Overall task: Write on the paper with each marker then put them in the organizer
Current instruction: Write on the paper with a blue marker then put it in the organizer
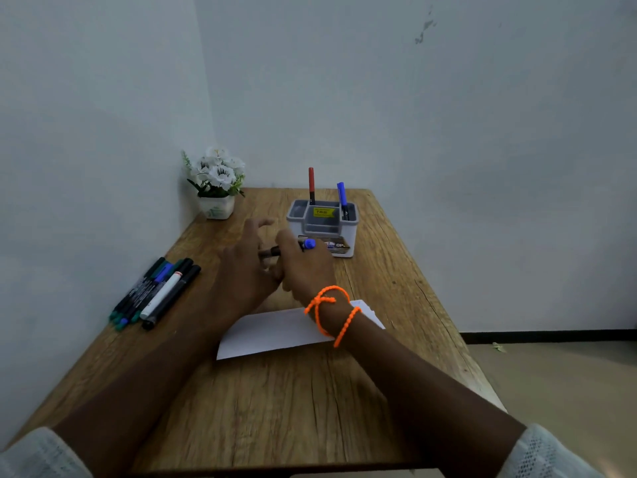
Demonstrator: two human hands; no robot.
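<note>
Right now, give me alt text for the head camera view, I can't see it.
Above a white paper on a wooden table, the right hand grips a blue-capped marker; the left hand is beside it. Behind: a grey organizer holding red and blue markers.

Marker [287, 249] mostly behind blurred hands [275, 267]

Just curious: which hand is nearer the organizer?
Right. The right hand, holding a blue-capped marker, is just in front of the organizer; the left hand sits farther left.
</note>
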